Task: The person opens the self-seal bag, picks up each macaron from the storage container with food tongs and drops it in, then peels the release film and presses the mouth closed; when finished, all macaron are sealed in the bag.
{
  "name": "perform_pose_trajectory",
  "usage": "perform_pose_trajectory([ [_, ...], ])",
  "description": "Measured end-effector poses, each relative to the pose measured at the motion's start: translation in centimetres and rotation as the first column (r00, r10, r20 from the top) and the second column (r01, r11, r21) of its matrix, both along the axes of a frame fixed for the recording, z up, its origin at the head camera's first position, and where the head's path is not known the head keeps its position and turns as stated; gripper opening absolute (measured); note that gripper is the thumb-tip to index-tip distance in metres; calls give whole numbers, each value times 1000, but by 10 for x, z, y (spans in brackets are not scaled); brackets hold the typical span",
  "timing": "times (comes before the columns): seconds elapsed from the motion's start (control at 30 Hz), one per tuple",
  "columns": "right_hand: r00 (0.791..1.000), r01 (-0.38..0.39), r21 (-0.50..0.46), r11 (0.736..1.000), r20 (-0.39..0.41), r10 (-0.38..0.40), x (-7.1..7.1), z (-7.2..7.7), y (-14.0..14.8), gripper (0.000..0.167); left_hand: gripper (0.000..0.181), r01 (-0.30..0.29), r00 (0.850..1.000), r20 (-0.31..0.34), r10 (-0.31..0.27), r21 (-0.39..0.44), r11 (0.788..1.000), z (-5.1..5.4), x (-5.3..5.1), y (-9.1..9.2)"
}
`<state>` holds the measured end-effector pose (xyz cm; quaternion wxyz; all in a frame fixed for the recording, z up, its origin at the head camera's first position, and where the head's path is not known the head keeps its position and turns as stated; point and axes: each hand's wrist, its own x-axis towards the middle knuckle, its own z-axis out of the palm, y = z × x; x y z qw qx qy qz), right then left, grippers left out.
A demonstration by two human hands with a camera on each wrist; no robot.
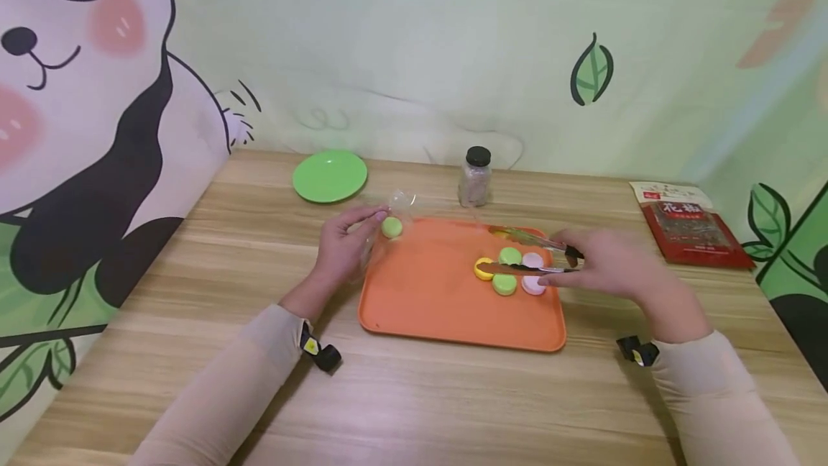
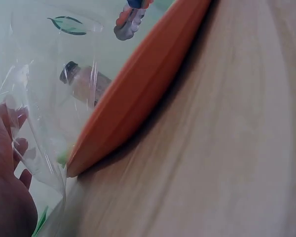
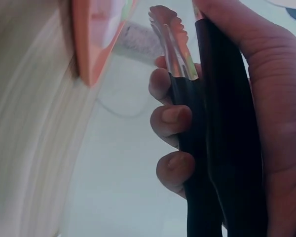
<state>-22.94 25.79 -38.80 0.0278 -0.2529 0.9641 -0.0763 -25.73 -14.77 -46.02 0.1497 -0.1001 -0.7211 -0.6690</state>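
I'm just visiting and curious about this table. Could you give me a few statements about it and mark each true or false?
1. The right hand holds tongs. True.
2. The left hand holds a clear plastic bag. True.
3. The round sweets on the tray are all green. False: a yellow sweet and pink sweets lie on the tray.
4. The jar has no lid. False: a black lid is on the jar.
5. The green plate lies on the table, apart from the tray. True.
6. The red packet sits on the tray. False: the red packet lies on the table, to the right of the tray.
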Motion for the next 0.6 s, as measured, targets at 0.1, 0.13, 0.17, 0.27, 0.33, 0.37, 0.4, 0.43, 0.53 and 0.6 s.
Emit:
perform_pose_trajectory([
  [0.1,1000,-14,33,999,1,14,4,0,-7,69,15,-17,1000,1,17,-8,1000,4,4,1],
  [0.13,1000,-14,45,999,-1,14,5,0,-10,67,15,-16,1000,-2,16,-7,1000,2,3,1],
  [0.17,1000,-14,58,998,-4,14,6,-1,-12,66,16,-14,1000,-4,14,-5,1000,-1,2,1],
  [0.27,1000,-17,78,997,-5,17,8,-2,-17,62,18,-4,1000,-1,4,11,1000,-9,-3,-1],
  [0.33,1000,-20,85,996,-9,21,9,-4,-20,60,18,5,1000,-11,-4,23,1000,-12,-4,-1],
  [0.37,1000,-26,84,996,-14,27,9,-5,-21,58,18,10,1000,-17,-10,26,1000,-13,-5,-1],
  [0.4,999,-33,86,996,-22,35,10,-6,-22,55,18,17,999,-28,-16,26,1000,-14,-5,-1],
  [0.43,998,-43,87,995,-31,45,10,-6,-23,54,18,25,999,-39,-24,24,999,-14,-5,-1],
  [0.53,996,-66,90,994,-54,71,11,-7,-24,49,17,49,997,-63,-48,19,999,-15,-6,-1],
  [0.6,995,-74,92,993,-67,80,11,-8,-24,48,16,57,996,-67,-56,8,998,-15,-5,-1],
])
